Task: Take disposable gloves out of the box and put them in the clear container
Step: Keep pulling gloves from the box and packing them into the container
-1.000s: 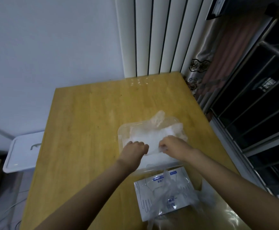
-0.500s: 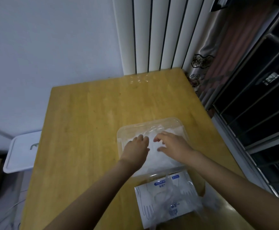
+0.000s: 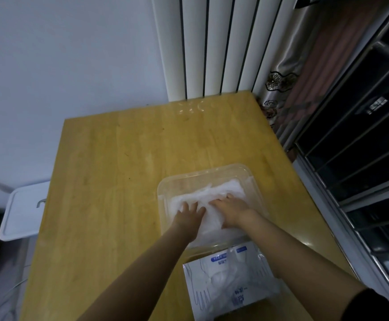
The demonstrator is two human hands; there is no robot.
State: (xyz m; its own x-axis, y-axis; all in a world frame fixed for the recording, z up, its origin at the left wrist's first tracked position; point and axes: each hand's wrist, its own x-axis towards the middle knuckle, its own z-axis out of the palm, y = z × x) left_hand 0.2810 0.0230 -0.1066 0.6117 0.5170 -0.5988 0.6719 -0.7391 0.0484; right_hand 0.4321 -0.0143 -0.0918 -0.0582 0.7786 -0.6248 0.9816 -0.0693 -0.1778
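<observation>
Gloves (image 3: 226, 189): thin, see-through white plastic, crumpled into a loose heap. They fill most of the container and pile highest toward its far right corner.
Container (image 3: 201, 176): clear, square with rounded corners and no lid on it. It sits on the near right part of the table, just beyond the box.
Box (image 3: 200, 295): white with blue print and drawn glove outlines, lying flat at the near edge of the table. Wrinkled clear film spills from its top. I cannot tell whether it touches the container's near wall.
Left hand (image 3: 189, 216): mine, inside the container, palm down, fingers straight and spread, pressing on the near left part of the heap and grasping nothing.
Right hand (image 3: 231, 208): palm down, fingers straight, lying flat on the middle of the heap. It is just beside the left hand, with a strip of white showing between them.
Arms: both forearms are bare and reach in from the near edge, and the right one passes over the box.
Table (image 3: 119, 170): yellow wood.
Around: a white ribbed radiator (image 3: 212, 42) stands behind the far edge, and a white bin lid (image 3: 20, 212) sits lower on the left.
</observation>
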